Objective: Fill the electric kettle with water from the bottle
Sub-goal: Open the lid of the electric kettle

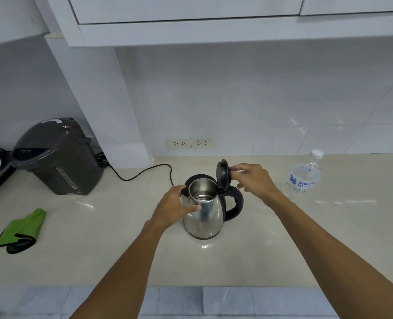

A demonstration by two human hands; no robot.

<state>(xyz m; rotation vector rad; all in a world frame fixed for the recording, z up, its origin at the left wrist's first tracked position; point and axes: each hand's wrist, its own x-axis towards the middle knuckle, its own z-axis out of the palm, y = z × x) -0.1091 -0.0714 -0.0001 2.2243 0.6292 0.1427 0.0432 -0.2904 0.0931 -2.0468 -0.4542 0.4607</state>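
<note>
A steel electric kettle [208, 223] with a black handle stands in the middle of the beige counter. Its black lid [223, 174] is tipped up and the mouth is open; the inside looks empty. My left hand [178, 207] wraps the kettle's left side near the spout. My right hand [254, 180] pinches the back of the raised lid. A clear water bottle [304, 174] with a white cap and blue label stands upright to the right, apart from both hands.
A dark grey hot-water dispenser [57, 157] sits at the back left, its black cord [144, 172] trailing toward the kettle. A green cloth [22, 229] lies front left. Wall sockets [190, 142] are behind the kettle. White cabinets [190, 19] hang overhead.
</note>
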